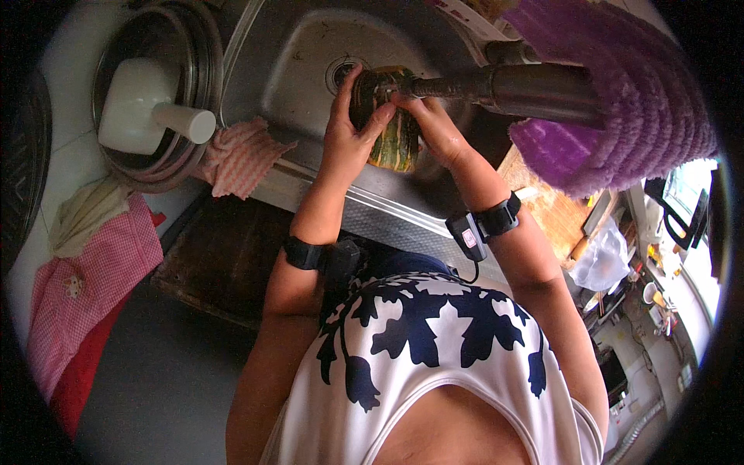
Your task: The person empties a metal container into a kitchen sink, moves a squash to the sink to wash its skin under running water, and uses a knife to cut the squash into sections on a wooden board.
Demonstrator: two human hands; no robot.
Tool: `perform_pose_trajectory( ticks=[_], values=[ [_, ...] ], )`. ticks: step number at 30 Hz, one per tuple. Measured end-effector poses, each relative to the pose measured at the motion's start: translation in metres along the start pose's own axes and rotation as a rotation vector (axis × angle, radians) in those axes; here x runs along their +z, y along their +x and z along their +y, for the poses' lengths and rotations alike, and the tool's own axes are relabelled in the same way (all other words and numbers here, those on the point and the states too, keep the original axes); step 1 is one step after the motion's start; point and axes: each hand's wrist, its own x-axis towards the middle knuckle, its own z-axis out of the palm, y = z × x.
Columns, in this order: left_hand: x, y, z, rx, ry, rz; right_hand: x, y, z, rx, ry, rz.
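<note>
**Striped squash (pixel 397 147) held beneath the faucet (pixel 457 87)**

The fingers of the left hand (pixel 350 130) lie extended along one flank of the squash, its thumb pressed across the near face: a curved, firm grip. The right hand (pixel 435 130) holds the opposite, upper side; some of its fingertips are hidden, so their exact closure cannot be told. The squash, green with yellowish streaks, is thus clasped between both palms, over the sink (pixel 298 46) and just beside the drain (pixel 339 76). The faucet reaches in from the right, its outlet close to the right thumb; whether water runs is unclear, though the right wrist glistens. Farther out are stacked metal basins (pixel 208 77) bearing a white scoop (pixel 136 101), a pink cloth (pixel 242 156) and a purple cloth (pixel 643 108).

Stage, as judged: rinsing appears under way. The visible rind is whole, with no cut showing; finishing the hidden faces and removal from the sink remain.
</note>
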Motion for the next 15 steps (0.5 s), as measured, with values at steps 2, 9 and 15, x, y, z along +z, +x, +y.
perform_pose_trajectory(
  ticks=[2,9,15],
  values=[
    [-0.002,0.0,-0.008,0.002,0.038,0.003,0.0,0.003,0.003,-0.042,-0.064,0.002],
    [-0.012,0.009,0.015,-0.142,-0.039,-0.077,0.005,-0.001,-0.004,0.18,0.48,-0.032],
    [-0.012,-0.005,0.007,-0.72,-0.564,0.063,0.015,0.003,-0.011,0.086,0.735,-0.359]
  ],
)
